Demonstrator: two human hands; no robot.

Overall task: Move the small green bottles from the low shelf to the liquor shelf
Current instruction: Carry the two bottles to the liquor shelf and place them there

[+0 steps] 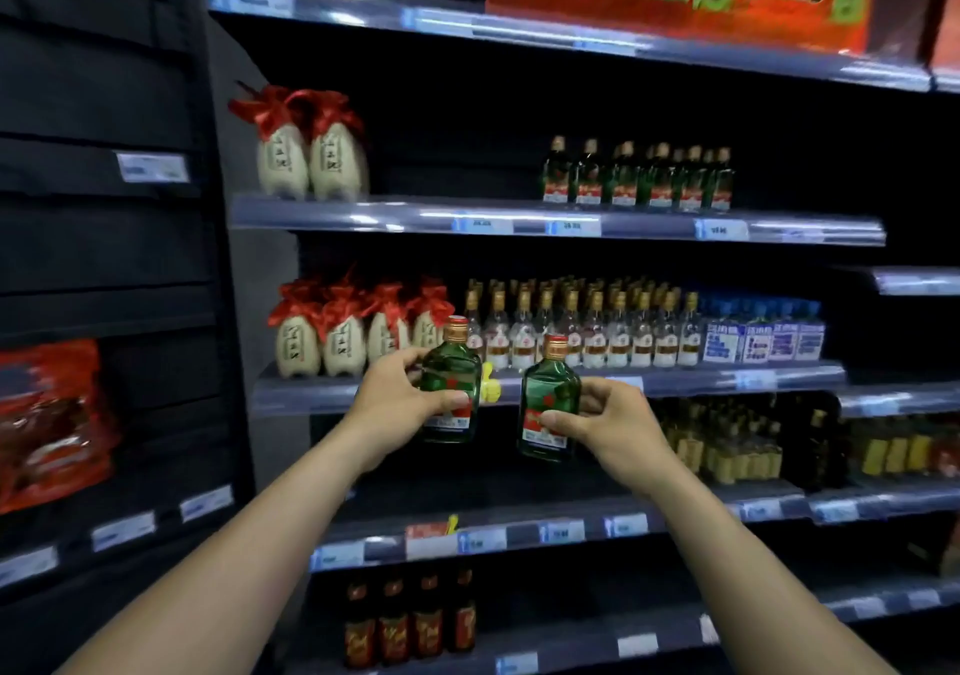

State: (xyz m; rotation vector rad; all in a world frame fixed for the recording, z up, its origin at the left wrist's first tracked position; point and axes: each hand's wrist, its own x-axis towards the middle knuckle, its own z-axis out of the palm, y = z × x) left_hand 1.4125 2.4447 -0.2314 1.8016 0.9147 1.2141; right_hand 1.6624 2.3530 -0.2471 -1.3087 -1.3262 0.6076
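Green glass, 2 small bottles, both being held upright in mid-air before shelving. Left hand [400, 393] wrapping left bottle [450, 383] at label, thumb across front, fingers behind. Right hand [608, 422] pinching right bottle [549, 401] at lower label, thumb in front. Bottles near, not touching. Matching green bottles [638, 178] standing on liquor shelf [519, 219] above, to the right.

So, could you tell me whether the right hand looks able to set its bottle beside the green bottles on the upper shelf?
Probably yes. The right hand holds its green bottle upright in open air, and bare shelf lies left of the green bottles, with nothing in between.
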